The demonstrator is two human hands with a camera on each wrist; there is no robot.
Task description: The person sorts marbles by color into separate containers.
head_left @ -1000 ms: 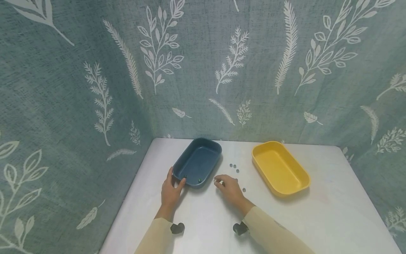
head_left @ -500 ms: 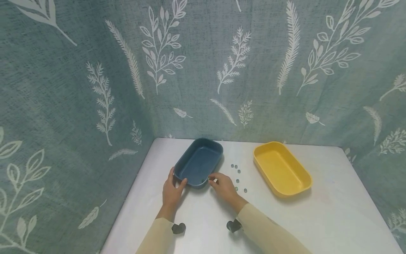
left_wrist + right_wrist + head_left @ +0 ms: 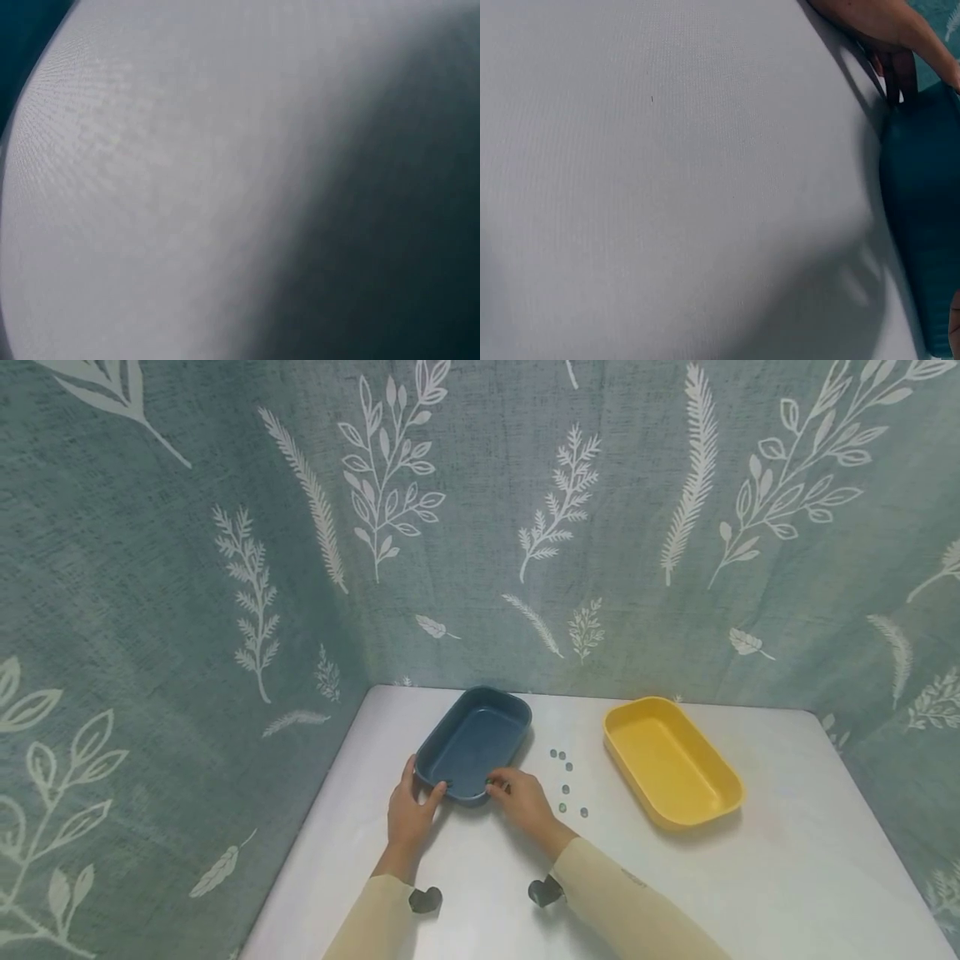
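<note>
A blue tray [image 3: 474, 743] lies at an angle on the left half of the white table. My left hand [image 3: 411, 814] grips its near left corner, thumb at the rim and fingers along the outer side; the right wrist view also catches this left hand [image 3: 885, 26] on the tray [image 3: 922, 187]. Over the near right rim, my right hand [image 3: 522, 802] pinches something small, apparently a glass pebble, mostly hidden by the fingertips. Tiny dark bits show inside the tray's near end. To the right, several small grey-green glass pebbles [image 3: 566, 789] lie loose on the table.
A yellow tray [image 3: 671, 764] stands right of the loose pebbles. The white table [image 3: 787, 860] meets patterned green cloth [image 3: 465, 568] at the back and sides. Only blurred table surface and dark shadow fill most of the left wrist view.
My right hand has moved left from the table beside the pebbles to the blue tray's near right rim, uncovering more pebbles. My left hand keeps its place on the tray.
</note>
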